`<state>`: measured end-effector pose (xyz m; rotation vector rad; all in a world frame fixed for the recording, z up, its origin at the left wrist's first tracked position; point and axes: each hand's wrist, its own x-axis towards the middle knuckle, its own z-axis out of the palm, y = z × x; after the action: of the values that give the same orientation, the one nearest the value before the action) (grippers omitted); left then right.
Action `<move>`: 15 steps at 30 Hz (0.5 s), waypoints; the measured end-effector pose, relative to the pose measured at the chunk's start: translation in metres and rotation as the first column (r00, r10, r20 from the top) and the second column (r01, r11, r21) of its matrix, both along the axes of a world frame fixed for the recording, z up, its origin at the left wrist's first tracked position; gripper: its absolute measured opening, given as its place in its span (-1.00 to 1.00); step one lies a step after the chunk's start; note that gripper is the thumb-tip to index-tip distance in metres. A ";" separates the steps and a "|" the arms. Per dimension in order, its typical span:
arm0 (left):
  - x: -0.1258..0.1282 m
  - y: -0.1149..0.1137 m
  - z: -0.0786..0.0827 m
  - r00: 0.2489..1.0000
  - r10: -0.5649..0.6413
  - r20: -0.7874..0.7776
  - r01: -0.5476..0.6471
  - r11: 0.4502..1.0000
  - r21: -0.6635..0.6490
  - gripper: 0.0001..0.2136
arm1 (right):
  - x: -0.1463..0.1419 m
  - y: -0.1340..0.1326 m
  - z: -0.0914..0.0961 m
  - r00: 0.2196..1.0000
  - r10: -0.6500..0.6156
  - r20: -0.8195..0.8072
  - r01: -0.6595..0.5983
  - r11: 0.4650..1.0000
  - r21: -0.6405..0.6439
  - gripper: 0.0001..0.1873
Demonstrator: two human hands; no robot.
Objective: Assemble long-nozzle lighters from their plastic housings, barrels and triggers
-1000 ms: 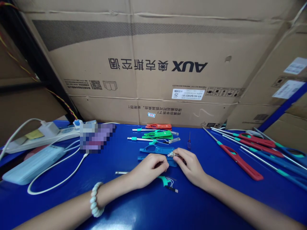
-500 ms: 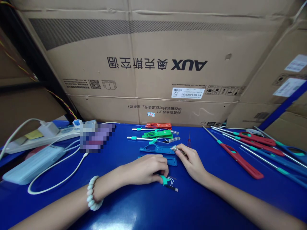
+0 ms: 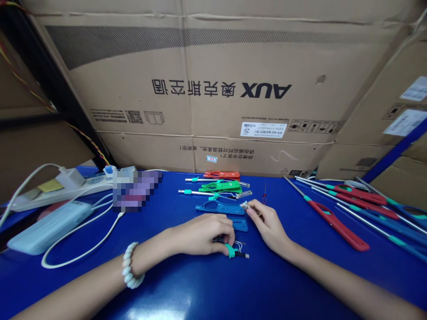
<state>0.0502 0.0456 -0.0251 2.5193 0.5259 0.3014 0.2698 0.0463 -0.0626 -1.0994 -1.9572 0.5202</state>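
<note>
My left hand point(image 3: 207, 235) is closed, thumb and fingers pinching a green plastic trigger point(image 3: 231, 250). White wires and a short black piece with a pale tip point(image 3: 242, 255) stick out to its right. The fingers hide the rest of this part. My right hand point(image 3: 271, 226) pinches a small brassy piece with a white end point(image 3: 245, 205), its kind unclear. That end is at the right tip of a blue lighter casing half point(image 3: 222, 208). Another blue casing half point(image 3: 240, 224) lies nearer me, partly covered by my left hand.
Farther back are green casings point(image 3: 222, 186), an orange-red casing point(image 3: 223, 175) and metal lighter tubes point(image 3: 198, 192). A small screwdriver point(image 3: 264, 198) lies beyond my right hand. Long red and blue lighters point(image 3: 336, 229) lie right. A power bank point(image 3: 50, 229) and cables are left; a carton point(image 3: 213, 58) stands behind.
The green trigger and its black piece have turned slightly in my left hand, the black piece now more level. My right hand keeps its hold; the whole view has shifted slightly.
</note>
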 end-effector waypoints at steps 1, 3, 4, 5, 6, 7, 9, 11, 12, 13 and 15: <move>0.000 0.000 0.000 1.000 -0.010 0.002 0.010 1.000 -0.002 -0.92 | 0.000 0.000 0.000 1.000 0.001 -0.001 -0.001 1.000 -0.001 -0.72; -0.001 0.000 0.001 0.999 -0.032 0.007 0.032 0.999 -0.004 -0.90 | 0.000 0.000 -0.001 1.000 0.003 -0.002 -0.003 1.000 -0.002 -0.73; -0.001 0.000 0.001 0.999 -0.041 0.009 0.041 0.999 -0.003 -0.88 | 0.000 0.000 -0.001 1.000 0.004 0.000 -0.004 1.000 -0.002 -0.73; -0.001 0.000 0.002 0.999 -0.046 0.010 0.046 0.999 -0.001 -0.87 | 0.001 0.000 -0.001 1.000 0.004 0.002 -0.004 1.000 -0.002 -0.73; -0.001 0.000 0.002 0.999 -0.043 0.012 0.043 0.999 0.001 -0.86 | 0.001 0.001 -0.001 1.000 0.003 0.002 -0.003 1.000 -0.001 -0.73; 0.000 0.000 0.002 0.999 -0.032 0.014 0.032 0.999 0.006 -0.85 | 0.001 0.001 -0.001 1.000 0.002 0.002 -0.002 1.000 0.000 -0.74; 0.001 -0.001 0.001 1.000 0.023 0.020 -0.023 0.999 0.022 -0.87 | 0.001 0.001 -0.001 1.000 0.003 0.002 -0.003 1.000 0.000 -0.74; 0.004 -0.002 -0.002 0.993 0.116 0.029 -0.118 0.992 0.054 -0.89 | 0.000 0.001 -0.001 1.000 0.005 0.004 -0.005 1.000 -0.002 -0.74; 0.005 -0.002 -0.004 0.986 0.164 0.031 -0.166 0.983 0.078 -0.89 | 0.000 0.001 -0.001 1.000 0.005 0.004 -0.005 1.000 -0.005 -0.74; 0.007 -0.003 -0.006 0.978 0.206 0.030 -0.208 0.972 0.104 -0.89 | 0.000 0.001 -0.001 1.000 0.007 0.005 -0.007 1.000 -0.010 -0.74; 0.010 -0.005 -0.010 0.966 0.259 0.019 -0.258 0.953 0.161 -0.91 | 0.000 0.001 0.000 1.000 0.009 0.005 -0.008 1.000 -0.019 -0.74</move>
<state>0.0599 0.0409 -0.0354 2.6068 0.8676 0.4548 0.2696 0.0470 -0.0629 -1.1057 -1.9658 0.5421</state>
